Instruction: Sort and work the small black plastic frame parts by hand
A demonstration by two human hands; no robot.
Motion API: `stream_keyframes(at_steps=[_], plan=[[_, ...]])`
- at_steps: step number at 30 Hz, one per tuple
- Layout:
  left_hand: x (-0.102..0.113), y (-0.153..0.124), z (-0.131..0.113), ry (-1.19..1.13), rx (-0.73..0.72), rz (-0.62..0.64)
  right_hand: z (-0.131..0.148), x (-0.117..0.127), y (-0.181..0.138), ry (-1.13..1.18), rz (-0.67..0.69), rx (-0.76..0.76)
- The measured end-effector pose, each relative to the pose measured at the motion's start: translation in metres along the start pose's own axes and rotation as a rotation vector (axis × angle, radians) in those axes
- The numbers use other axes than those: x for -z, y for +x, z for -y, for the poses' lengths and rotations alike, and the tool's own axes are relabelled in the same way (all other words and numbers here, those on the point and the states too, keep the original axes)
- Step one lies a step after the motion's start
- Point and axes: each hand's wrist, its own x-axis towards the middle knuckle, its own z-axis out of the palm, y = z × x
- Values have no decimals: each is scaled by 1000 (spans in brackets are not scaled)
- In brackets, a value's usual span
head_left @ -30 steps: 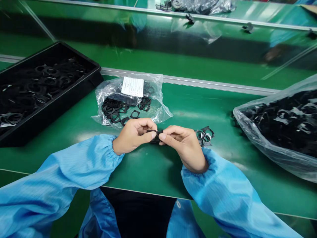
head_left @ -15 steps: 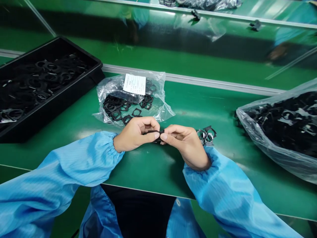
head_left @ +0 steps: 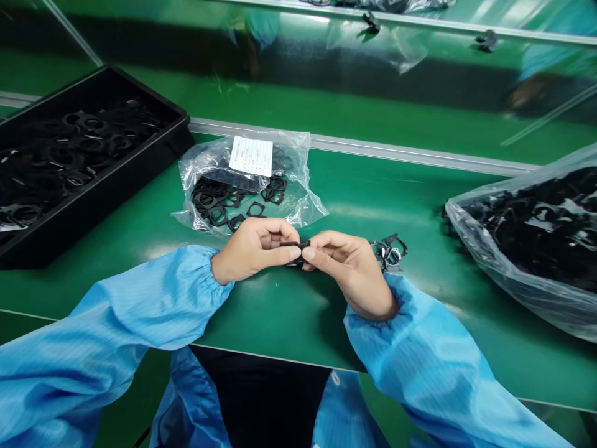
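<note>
Small black part (head_left: 304, 243) over green table (head_left: 280, 311). Left hand (head_left: 255, 250) and right hand (head_left: 347, 264) pinch it, thumbs and fingers closed on it, thumb tips nearly meeting. Loose parts (head_left: 392, 254) beside right hand; clear bag (head_left: 298, 202) behind left; black tray (head_left: 116, 194) farther left.

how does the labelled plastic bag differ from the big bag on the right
The labelled bag lies low and flattish, while the right-hand bag bulges with its load. The labelled bag holds a modest scatter of black parts; the right-hand bag is heaped with dark parts. The labelled bag bears a white label; none shows on the right-hand bag. Both are clear plastic on the green table.
</note>
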Motion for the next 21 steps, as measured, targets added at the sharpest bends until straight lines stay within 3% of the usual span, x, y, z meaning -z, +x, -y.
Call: stream_keyframes(at_steps=[3,9,16,21], plan=[[0,0,-1,-12,10,-75,1,1,0,-22,-48,38],[1,0,-2,-34,27,-85,1,2,0,-49,-74,69],[-4,-4,2,89,-71,-189,0,0,-1,-162,-95,133],[-4,-2,5,20,-76,-142,-3,0,1,-169,-82,115]])
